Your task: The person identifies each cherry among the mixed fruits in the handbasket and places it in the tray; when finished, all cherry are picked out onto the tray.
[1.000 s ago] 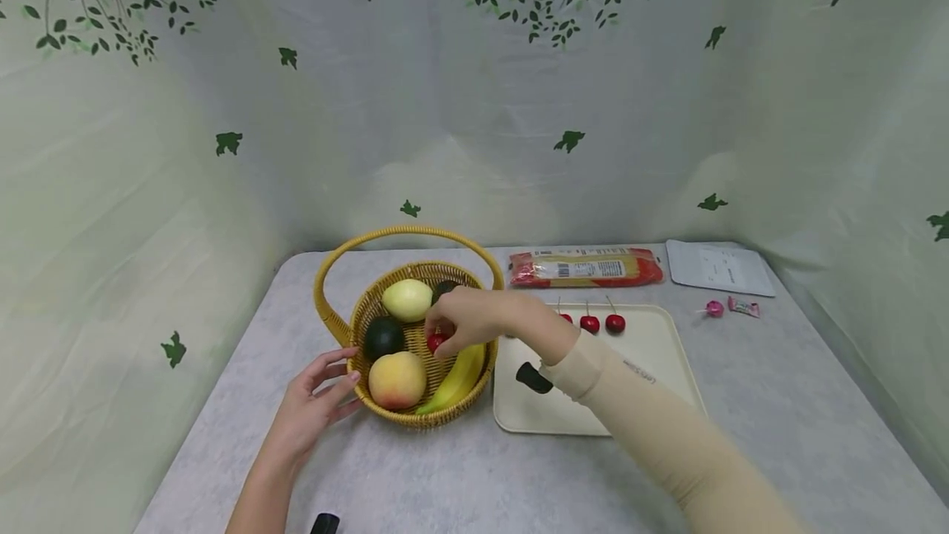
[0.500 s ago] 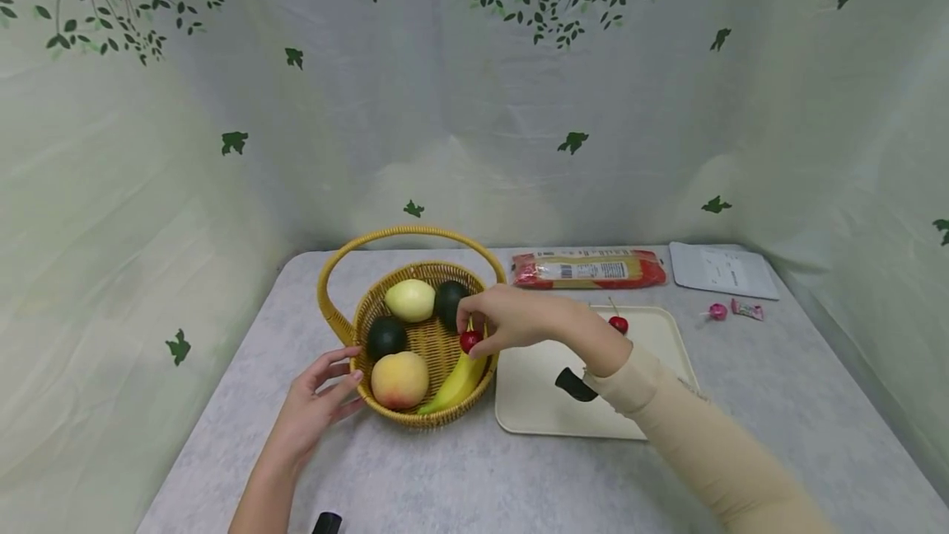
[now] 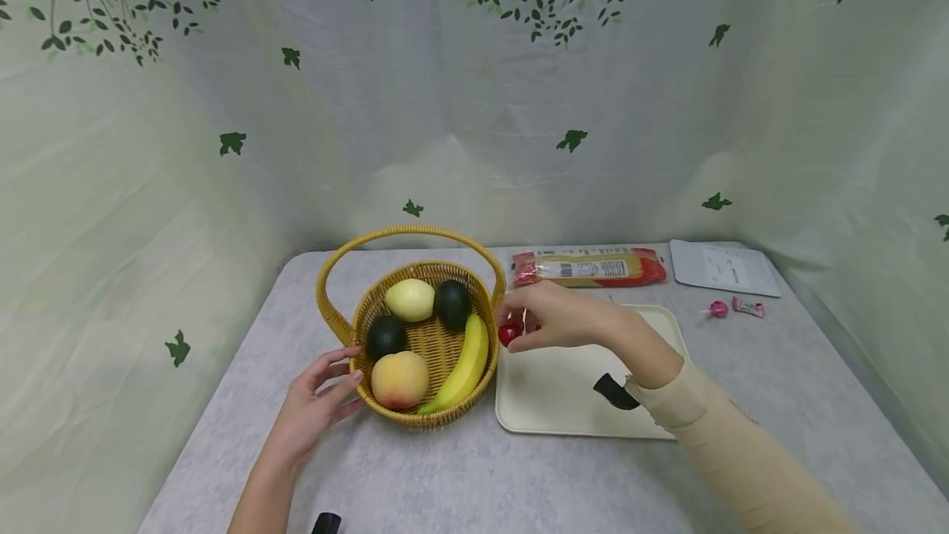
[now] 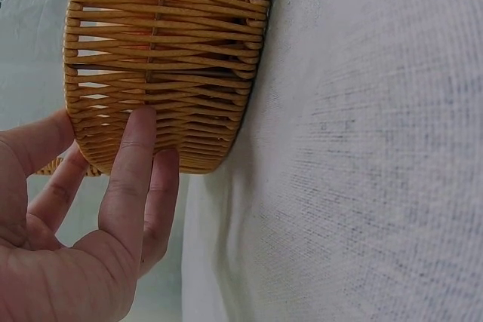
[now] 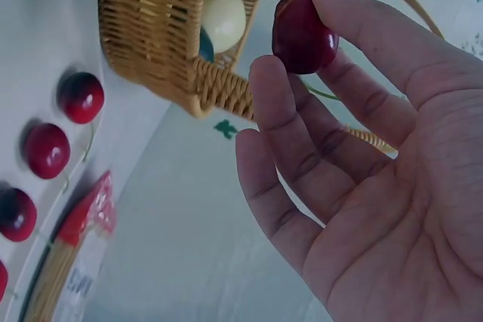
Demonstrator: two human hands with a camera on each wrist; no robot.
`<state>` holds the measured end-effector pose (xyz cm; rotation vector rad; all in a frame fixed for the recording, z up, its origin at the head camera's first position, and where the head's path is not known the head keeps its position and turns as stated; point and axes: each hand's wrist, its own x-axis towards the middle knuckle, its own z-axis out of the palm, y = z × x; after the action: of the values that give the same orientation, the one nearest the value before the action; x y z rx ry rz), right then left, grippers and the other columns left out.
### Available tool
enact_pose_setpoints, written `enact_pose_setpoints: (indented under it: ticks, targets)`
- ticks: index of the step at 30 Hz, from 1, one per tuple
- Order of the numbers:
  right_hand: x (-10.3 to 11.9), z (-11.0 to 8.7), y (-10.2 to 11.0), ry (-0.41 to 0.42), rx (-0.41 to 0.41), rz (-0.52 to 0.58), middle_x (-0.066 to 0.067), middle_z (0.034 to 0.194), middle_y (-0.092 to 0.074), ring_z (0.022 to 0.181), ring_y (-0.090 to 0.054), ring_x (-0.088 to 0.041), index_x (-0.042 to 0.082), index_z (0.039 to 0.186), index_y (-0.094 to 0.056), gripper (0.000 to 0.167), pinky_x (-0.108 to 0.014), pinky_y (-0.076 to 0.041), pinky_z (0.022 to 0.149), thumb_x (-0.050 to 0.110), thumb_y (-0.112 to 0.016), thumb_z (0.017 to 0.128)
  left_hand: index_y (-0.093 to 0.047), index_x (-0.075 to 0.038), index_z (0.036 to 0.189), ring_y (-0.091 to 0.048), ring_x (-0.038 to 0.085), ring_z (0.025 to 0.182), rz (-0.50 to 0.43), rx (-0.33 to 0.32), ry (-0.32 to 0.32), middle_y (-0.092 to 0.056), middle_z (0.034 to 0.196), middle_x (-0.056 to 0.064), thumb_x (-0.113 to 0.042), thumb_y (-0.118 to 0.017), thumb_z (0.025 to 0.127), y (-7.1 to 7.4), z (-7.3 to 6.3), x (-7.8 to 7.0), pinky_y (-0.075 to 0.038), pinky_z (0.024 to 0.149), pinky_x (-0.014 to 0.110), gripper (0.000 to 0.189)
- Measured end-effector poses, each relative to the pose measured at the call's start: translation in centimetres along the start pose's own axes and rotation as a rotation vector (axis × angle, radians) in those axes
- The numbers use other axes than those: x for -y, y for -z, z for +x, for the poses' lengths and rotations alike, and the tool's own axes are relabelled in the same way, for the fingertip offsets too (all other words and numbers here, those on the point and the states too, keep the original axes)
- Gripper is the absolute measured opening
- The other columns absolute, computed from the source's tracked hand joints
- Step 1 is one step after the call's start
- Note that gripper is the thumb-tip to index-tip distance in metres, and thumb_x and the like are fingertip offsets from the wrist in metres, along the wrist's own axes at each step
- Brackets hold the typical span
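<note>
My right hand (image 3: pixel 559 317) pinches a dark red cherry (image 3: pixel 508 334) between thumb and fingertips, over the left edge of a cream tray (image 3: pixel 563 402). In the right wrist view the held cherry (image 5: pixel 298 35) shows its green stem below. Several more cherries (image 5: pixel 47 151) lie in a row on the tray, mostly hidden by the hand in the head view. My left hand (image 3: pixel 319 396) touches the left side of a wicker basket (image 3: pixel 426 419) with extended fingers. Inside it are a peach (image 3: pixel 400 380), a banana (image 3: pixel 467 365), a pale yellow fruit (image 3: pixel 410 301) and two dark green fruits (image 3: pixel 452 305).
Behind the tray lies a red-and-clear food packet (image 3: pixel 589 268). A flat white packet (image 3: pixel 722 268), a pink lollipop (image 3: pixel 717 309) and a small wrapped candy (image 3: pixel 748 307) are at the back right. The basket's tall handle (image 3: pixel 411 230) arches above its rim.
My right hand, with the cherry pinched in it, has moved right from above the basket to the tray's left edge. My left hand has stayed at the basket.
</note>
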<state>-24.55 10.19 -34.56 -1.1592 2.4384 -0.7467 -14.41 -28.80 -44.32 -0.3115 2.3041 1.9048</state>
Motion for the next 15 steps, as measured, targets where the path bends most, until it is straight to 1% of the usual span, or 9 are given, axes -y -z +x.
enact_pose_setpoints:
  ticks: [4, 8, 12, 15]
  targets:
    - [-0.8, -1.5, 0.3, -0.04, -0.035, 0.012, 0.005, 0.108, -0.074, 0.09, -0.067, -0.009, 0.016, 0.12, -0.075, 0.025, -0.021, -0.061, 0.08, 0.025, -0.082, 0.098, -0.051, -0.01, 0.156, -0.07, 0.009, 0.106, -0.002, -0.003, -0.001, -0.05, 0.134, 0.01, -0.02, -0.069, 0.108, -0.1, 0.0, 0.0, -0.067, 0.094, 0.037, 0.053]
    - [-1.8, -3.2, 0.7, -0.088, -0.105, -0.005, 0.006, 0.109, -0.074, 0.09, -0.067, -0.009, 0.016, 0.121, -0.075, 0.028, -0.023, -0.06, 0.081, 0.027, -0.083, 0.097, -0.051, -0.01, 0.156, -0.07, 0.008, 0.106, -0.004, -0.005, 0.004, -0.05, 0.134, 0.01, -0.021, -0.069, 0.108, -0.1, 0.0, 0.0, -0.067, 0.094, 0.038, 0.053]
    - [-3.4, -4.9, 1.1, -0.134, -0.182, -0.021, 0.005, 0.104, -0.074, 0.09, -0.068, -0.01, 0.016, 0.121, -0.075, 0.028, -0.024, -0.061, 0.077, 0.028, -0.084, 0.096, -0.051, -0.011, 0.156, -0.07, 0.008, 0.107, -0.002, -0.009, 0.007, -0.05, 0.136, 0.011, -0.021, -0.068, 0.108, -0.1, 0.0, 0.0, -0.067, 0.094, 0.037, 0.052]
    - [-4.6, -6.1, 1.3, -0.186, -0.215, -0.017, 0.002, 0.101, -0.073, 0.091, -0.068, -0.013, 0.013, 0.122, -0.074, 0.029, -0.026, -0.061, 0.074, 0.024, -0.083, 0.097, -0.051, -0.011, 0.157, -0.07, 0.008, 0.107, 0.0, -0.008, 0.005, -0.05, 0.137, 0.011, -0.021, -0.068, 0.108, -0.1, 0.0, 0.0, -0.067, 0.094, 0.038, 0.052]
